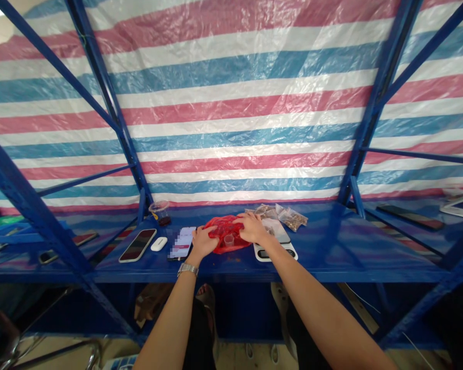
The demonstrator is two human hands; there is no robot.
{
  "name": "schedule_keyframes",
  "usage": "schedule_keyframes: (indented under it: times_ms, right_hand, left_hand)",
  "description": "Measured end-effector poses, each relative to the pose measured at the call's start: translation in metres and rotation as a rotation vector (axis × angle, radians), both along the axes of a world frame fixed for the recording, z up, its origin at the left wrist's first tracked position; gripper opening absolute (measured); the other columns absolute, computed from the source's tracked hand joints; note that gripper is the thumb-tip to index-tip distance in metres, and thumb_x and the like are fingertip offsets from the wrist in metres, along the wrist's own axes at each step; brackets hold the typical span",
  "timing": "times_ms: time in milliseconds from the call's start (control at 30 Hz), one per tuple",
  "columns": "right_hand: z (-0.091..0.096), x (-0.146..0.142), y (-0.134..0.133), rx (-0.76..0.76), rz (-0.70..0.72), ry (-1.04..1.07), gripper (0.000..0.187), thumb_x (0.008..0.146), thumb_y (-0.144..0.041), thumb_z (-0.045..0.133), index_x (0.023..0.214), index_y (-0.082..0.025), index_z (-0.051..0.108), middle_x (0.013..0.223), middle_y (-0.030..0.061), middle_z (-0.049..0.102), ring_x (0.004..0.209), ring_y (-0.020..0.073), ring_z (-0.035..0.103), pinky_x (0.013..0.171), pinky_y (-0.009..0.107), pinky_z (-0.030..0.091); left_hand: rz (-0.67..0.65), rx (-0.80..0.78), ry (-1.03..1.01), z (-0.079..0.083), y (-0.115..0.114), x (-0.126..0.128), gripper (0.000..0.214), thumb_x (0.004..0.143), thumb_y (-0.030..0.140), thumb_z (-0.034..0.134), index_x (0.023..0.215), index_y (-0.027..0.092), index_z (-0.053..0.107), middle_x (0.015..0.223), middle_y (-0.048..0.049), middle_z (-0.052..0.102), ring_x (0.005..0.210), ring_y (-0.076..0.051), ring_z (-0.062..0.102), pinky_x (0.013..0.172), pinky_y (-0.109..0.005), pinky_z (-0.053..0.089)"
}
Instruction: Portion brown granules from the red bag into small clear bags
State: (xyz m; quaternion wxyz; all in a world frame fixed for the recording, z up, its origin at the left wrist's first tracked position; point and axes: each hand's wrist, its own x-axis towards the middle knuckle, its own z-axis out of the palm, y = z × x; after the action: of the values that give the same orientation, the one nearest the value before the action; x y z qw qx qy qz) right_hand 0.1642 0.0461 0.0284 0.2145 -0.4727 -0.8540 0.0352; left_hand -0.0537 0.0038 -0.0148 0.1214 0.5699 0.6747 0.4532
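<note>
A crumpled red plastic bag lies on the blue shelf in front of me. My left hand grips its left edge with fingers curled; a metal watch is on that wrist. My right hand pinches the bag's right top edge. A small clear cup sits at the bag's mouth between my hands. A white kitchen scale stands just right of the bag, partly under my right forearm.
Left of the bag lie a lit phone, a white earbud case and a dark phone. A clear cup with dark contents stands behind. Small clear packets lie behind the scale. Blue rack posts flank the shelf; a striped tarp hangs behind.
</note>
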Motion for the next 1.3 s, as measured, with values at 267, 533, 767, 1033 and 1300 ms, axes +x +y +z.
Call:
schedule_keyframes:
  times_ms: [267, 533, 767, 1033, 1300]
  right_hand:
    - [0.023, 0.004, -0.033, 0.154, -0.001, 0.353, 0.026, 0.091, -0.019, 0.059, 0.104, -0.029, 0.08, 0.131, 0.0046, 0.069, 0.127, 0.0274, 0.05, 0.11, 0.047, 0.033]
    - [0.038, 0.061, -0.017, 0.197, -0.463, 0.434, 0.037, 0.085, -0.011, 0.052, 0.107, -0.023, 0.079, 0.117, 0.0101, 0.072, 0.115, 0.0315, 0.057, 0.103, 0.044, 0.041]
    - [0.015, 0.096, -0.008, 0.075, -0.534, 0.137, 0.033, 0.091, -0.02, 0.056, 0.112, -0.025, 0.081, 0.115, 0.0137, 0.075, 0.113, 0.034, 0.064, 0.099, 0.043, 0.045]
    - [-0.006, 0.114, 0.011, 0.009, -0.433, 0.045, 0.036, 0.101, -0.039, 0.051, 0.119, -0.027, 0.08, 0.122, 0.0131, 0.072, 0.122, 0.0304, 0.061, 0.11, 0.042, 0.04]
    - [-0.013, 0.111, 0.017, -0.006, -0.418, 0.101, 0.033, 0.097, -0.042, 0.057, 0.117, -0.028, 0.079, 0.123, 0.0117, 0.067, 0.121, 0.0304, 0.057, 0.11, 0.048, 0.039]
  left_hand:
    - [0.081, 0.174, 0.127, 0.037, -0.03, 0.008, 0.029, 0.082, 0.023, 0.069, 0.108, 0.029, 0.08, 0.138, -0.0109, 0.058, 0.134, -0.033, 0.046, 0.118, -0.051, 0.032]
    - [-0.233, 0.347, 0.091, 0.051, -0.047, 0.035, 0.026, 0.084, 0.007, 0.054, 0.087, 0.024, 0.074, 0.096, -0.0045, 0.068, 0.097, -0.022, 0.063, 0.096, -0.036, 0.049]
    - [-0.308, 0.314, -0.077, 0.054, -0.043, 0.054, 0.025, 0.084, 0.007, 0.052, 0.083, 0.022, 0.072, 0.094, -0.0035, 0.074, 0.088, -0.018, 0.067, 0.084, -0.03, 0.052]
    - [-0.56, 0.205, -0.002, 0.05, -0.046, 0.077, 0.025, 0.081, 0.007, 0.054, 0.087, 0.02, 0.074, 0.08, -0.0018, 0.072, 0.068, -0.015, 0.061, 0.066, -0.026, 0.045]
    - [-0.625, 0.101, 0.163, 0.043, -0.051, 0.1, 0.027, 0.08, 0.009, 0.058, 0.088, 0.024, 0.079, 0.075, -0.0009, 0.071, 0.066, -0.016, 0.062, 0.065, -0.025, 0.045]
